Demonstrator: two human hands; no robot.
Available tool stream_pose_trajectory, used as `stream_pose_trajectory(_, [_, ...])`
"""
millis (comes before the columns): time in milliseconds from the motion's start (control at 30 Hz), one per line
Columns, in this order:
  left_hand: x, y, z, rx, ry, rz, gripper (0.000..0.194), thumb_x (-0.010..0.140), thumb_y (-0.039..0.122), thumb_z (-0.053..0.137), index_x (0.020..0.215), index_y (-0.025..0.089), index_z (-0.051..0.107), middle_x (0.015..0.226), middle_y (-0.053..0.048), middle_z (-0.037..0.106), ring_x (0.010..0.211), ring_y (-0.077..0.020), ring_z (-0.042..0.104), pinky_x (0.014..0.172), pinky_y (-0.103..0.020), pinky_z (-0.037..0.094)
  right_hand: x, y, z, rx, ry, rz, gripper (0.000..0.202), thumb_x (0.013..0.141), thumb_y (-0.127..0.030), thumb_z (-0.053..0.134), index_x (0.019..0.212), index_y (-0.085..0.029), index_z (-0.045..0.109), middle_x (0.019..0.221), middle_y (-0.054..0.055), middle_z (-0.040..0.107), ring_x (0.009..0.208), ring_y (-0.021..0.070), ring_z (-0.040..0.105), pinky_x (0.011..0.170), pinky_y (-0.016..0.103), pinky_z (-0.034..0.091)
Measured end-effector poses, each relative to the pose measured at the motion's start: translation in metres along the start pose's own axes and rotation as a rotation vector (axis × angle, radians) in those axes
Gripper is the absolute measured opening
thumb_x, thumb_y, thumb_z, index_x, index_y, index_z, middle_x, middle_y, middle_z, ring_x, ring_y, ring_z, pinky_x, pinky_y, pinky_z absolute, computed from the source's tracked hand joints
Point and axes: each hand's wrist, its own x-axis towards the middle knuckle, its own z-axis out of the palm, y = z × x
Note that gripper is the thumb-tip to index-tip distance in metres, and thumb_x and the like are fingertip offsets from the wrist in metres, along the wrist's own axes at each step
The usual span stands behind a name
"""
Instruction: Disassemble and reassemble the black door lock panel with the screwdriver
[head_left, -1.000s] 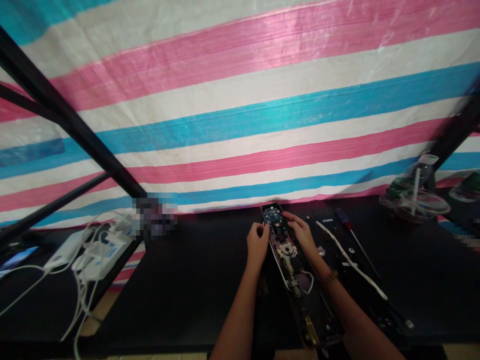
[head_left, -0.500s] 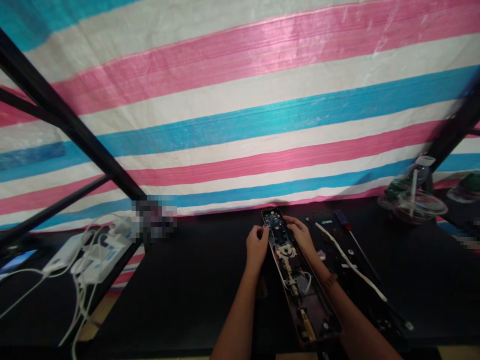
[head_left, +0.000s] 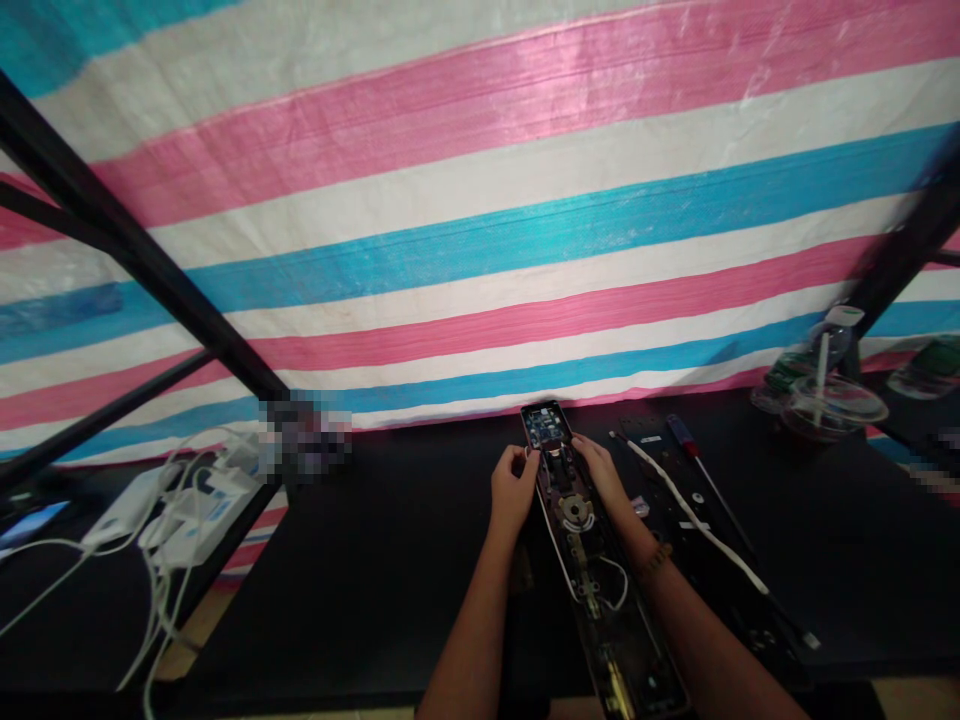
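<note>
A long, narrow dark housing, which looks like an opened electronic door lock (head_left: 577, 512), stretches away from me with its inside facing up. A circuit board (head_left: 547, 424) sits at its far end. Nearer to me are a round metal part, a thin white wire (head_left: 618, 585) and a brass-coloured piece (head_left: 619, 690). My left hand (head_left: 514, 488) is closed at the left edge, thumb and finger pinched beside the board; any small part between them is hidden. From the right, my right hand (head_left: 600, 470) grips the opposite edge, its fingertips partly hidden.
Right of the housing lie a screwdriver (head_left: 694, 450), a pale sleeved cable (head_left: 697, 520) and small parts on the black table (head_left: 360, 580). A plastic bowl (head_left: 836, 410) and bottle stand at the back right. White cords and a power strip (head_left: 199, 520) are left.
The housing has tilted, so its far end shows more of the circuit board and its near end reaches lower in view. Both hands keep their places along its edges.
</note>
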Motion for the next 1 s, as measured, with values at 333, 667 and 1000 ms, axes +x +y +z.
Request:
stream_pose_trajectory(333, [-0.004, 0.010, 0.000, -0.125, -0.015, 0.038, 0.027, 0.082, 0.042, 0.062, 0.072, 0.020, 0.050, 0.066, 0.005, 0.046, 0.061, -0.0115, 0.045, 0.060, -0.023, 0.038, -0.006, -0.007, 0.001, 0.090, -0.062, -0.029, 0.051, 0.068, -0.053, 0.075, 0.106, -0.019, 0.074, 0.104, 0.010, 0.077, 0.099, 0.0311, 0.069, 0.091, 0.044, 0.052])
stream_pose_trajectory(667, [-0.004, 0.014, 0.000, -0.140, -0.004, 0.005, 0.034, 0.079, 0.048, 0.065, 0.068, 0.020, 0.048, 0.065, 0.005, 0.044, 0.060, -0.0113, 0.043, 0.059, -0.023, 0.037, -0.007, -0.011, 0.002, 0.064, -0.088, -0.059, 0.044, 0.071, -0.049, 0.071, 0.103, -0.019, 0.073, 0.105, 0.008, 0.076, 0.101, 0.0294, 0.067, 0.092, 0.039, 0.050])
stream_pose_trajectory(1000, [0.002, 0.001, 0.004, -0.059, 0.005, -0.045, 0.035, 0.082, 0.050, 0.059, 0.068, 0.020, 0.051, 0.064, 0.004, 0.046, 0.062, -0.0125, 0.045, 0.060, -0.024, 0.037, 0.003, -0.007, 0.002, 0.045, -0.031, -0.008, 0.044, 0.069, -0.038, 0.066, 0.110, -0.023, 0.071, 0.111, 0.005, 0.074, 0.104, 0.0285, 0.067, 0.093, 0.040, 0.051])
